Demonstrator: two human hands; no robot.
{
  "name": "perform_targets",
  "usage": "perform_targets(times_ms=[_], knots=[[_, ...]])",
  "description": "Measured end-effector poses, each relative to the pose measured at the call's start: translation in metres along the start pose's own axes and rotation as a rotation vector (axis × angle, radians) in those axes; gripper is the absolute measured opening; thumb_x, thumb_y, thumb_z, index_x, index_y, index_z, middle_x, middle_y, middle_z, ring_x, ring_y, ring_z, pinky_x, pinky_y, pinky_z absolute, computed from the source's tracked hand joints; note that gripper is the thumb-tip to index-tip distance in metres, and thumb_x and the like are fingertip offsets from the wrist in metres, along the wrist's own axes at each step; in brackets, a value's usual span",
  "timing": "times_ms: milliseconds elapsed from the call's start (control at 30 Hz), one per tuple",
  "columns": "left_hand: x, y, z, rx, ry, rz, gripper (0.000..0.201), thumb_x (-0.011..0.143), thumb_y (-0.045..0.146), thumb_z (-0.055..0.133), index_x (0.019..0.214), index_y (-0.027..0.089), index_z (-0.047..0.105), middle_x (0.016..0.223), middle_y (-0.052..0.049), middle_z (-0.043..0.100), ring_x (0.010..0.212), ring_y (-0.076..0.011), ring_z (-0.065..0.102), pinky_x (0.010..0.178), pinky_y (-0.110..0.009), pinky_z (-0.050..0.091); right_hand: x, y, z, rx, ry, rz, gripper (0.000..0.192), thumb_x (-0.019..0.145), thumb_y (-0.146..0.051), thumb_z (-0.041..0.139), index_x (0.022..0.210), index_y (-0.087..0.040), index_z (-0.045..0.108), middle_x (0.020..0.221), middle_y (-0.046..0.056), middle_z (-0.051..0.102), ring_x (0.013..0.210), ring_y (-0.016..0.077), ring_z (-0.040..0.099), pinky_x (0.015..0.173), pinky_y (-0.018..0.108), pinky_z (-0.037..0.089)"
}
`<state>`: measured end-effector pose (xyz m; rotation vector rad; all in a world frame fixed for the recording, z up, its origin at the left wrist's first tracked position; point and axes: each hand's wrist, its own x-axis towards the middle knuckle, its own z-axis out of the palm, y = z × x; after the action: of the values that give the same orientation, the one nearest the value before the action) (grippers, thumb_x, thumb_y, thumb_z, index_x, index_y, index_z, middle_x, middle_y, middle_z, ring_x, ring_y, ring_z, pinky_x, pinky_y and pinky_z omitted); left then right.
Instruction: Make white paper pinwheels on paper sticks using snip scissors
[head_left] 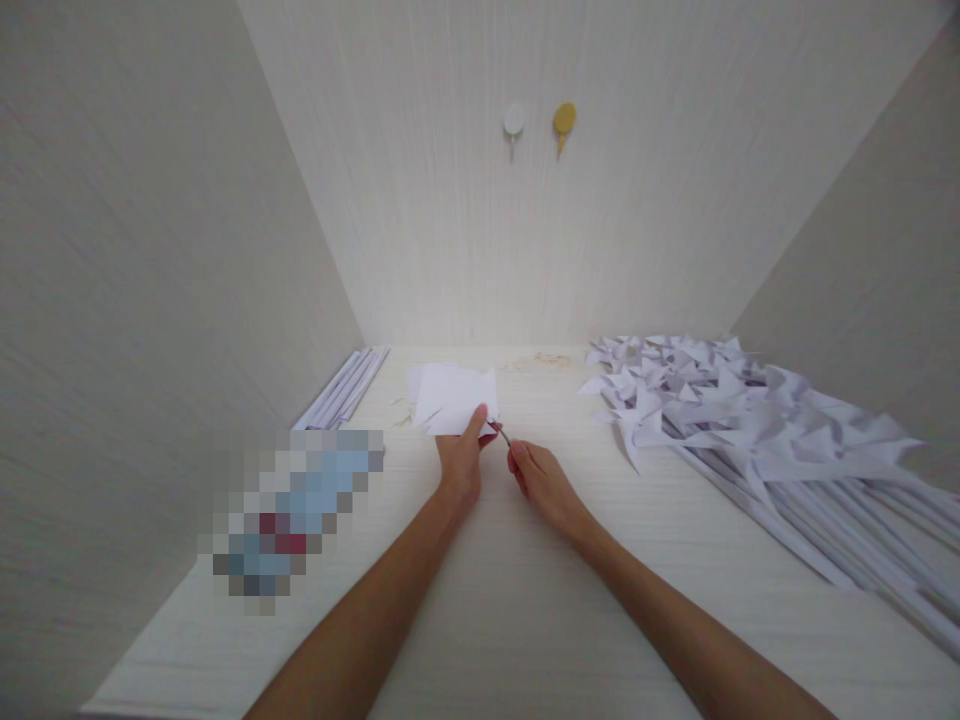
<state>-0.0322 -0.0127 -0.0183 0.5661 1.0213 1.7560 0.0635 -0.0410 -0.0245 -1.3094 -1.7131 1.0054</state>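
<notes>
My left hand (461, 465) grips a white square sheet of paper (455, 395) by its near right corner, thumb on top and fingers beneath. A slit shows near the sheet's front left corner. In my right hand (536, 475) is a slim metal tool (505, 437), its tip touching the paper's corner close to my left thumb. The fingers are closed round its handle and hide it, so I cannot make out its exact kind. More white paper (415, 382) lies behind or under the held sheet.
White paper pinwheels (712, 390) on rolled paper sticks (832, 510) are heaped at the right. Several paper rolls (349, 385) lie at the left, behind a blurred-out bluish object (300, 510). Small scraps (551, 358) lie near the back wall, where two round hooks (514, 120) are fixed.
</notes>
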Motion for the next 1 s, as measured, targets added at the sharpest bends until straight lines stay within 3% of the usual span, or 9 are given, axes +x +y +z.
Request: perform_targets(times_ms=[233, 467, 700, 767, 867, 1000], knots=[[0.0, 0.0, 0.0, 0.017, 0.004, -0.004, 0.027, 0.055, 0.023, 0.068, 0.077, 0.015, 0.055, 0.067, 0.0, 0.059, 0.05, -0.0083, 0.054, 0.047, -0.021, 0.044, 0.0, -0.001, -0.001, -0.024, 0.013, 0.016, 0.038, 0.084, -0.037, 0.022, 0.052, -0.02, 0.035, 0.043, -0.004, 0.036, 0.042, 0.0104, 0.033, 0.042, 0.023, 0.024], [0.002, 0.003, -0.001, 0.0, 0.05, 0.01, 0.028, 0.054, 0.025, 0.069, 0.077, 0.016, 0.056, 0.072, 0.001, 0.06, 0.054, -0.0074, 0.055, 0.053, -0.022, 0.045, 0.001, 0.006, 0.002, 0.119, 0.021, 0.003, 0.039, 0.083, -0.042, 0.026, 0.056, -0.019, 0.043, 0.044, -0.006, 0.032, 0.039, 0.0086, 0.03, 0.04, 0.022, 0.022], [0.004, 0.005, -0.002, -0.072, -0.002, -0.04, 0.025, 0.054, 0.02, 0.069, 0.075, 0.016, 0.056, 0.065, 0.003, 0.059, 0.05, -0.0063, 0.054, 0.05, -0.019, 0.045, 0.001, 0.01, 0.002, 0.262, 0.187, -0.004, 0.031, 0.081, -0.046, 0.031, 0.082, -0.018, 0.045, 0.05, -0.007, 0.034, 0.041, 0.0085, 0.031, 0.039, 0.021, 0.025], [0.004, 0.008, -0.002, -0.138, -0.087, -0.124, 0.024, 0.052, 0.017, 0.07, 0.072, 0.016, 0.056, 0.063, 0.003, 0.059, 0.051, -0.0063, 0.054, 0.049, -0.018, 0.044, 0.005, 0.012, -0.006, 0.278, 0.289, 0.004, 0.03, 0.081, -0.046, 0.032, 0.085, -0.018, 0.043, 0.052, -0.007, 0.036, 0.042, 0.0088, 0.033, 0.039, 0.021, 0.027], [0.0, 0.012, -0.004, -0.177, -0.306, -0.275, 0.022, 0.049, 0.016, 0.072, 0.066, 0.015, 0.057, 0.06, 0.002, 0.059, 0.049, -0.0071, 0.053, 0.047, -0.019, 0.043, 0.013, 0.022, -0.021, 0.235, 0.41, -0.01, 0.028, 0.08, -0.043, 0.036, 0.087, -0.018, 0.044, 0.057, -0.005, 0.042, 0.046, 0.0097, 0.039, 0.042, 0.022, 0.032], [-0.011, 0.012, -0.008, -0.077, -0.652, -0.397, 0.03, 0.045, 0.023, 0.076, 0.069, 0.015, 0.061, 0.06, 0.0, 0.059, 0.048, -0.0089, 0.051, 0.043, -0.02, 0.041, 0.028, 0.039, -0.032, 0.029, 0.356, -0.133, 0.027, 0.081, -0.038, 0.041, 0.094, -0.016, 0.05, 0.078, 0.003, 0.056, 0.065, 0.0136, 0.051, 0.055, 0.027, 0.042]])
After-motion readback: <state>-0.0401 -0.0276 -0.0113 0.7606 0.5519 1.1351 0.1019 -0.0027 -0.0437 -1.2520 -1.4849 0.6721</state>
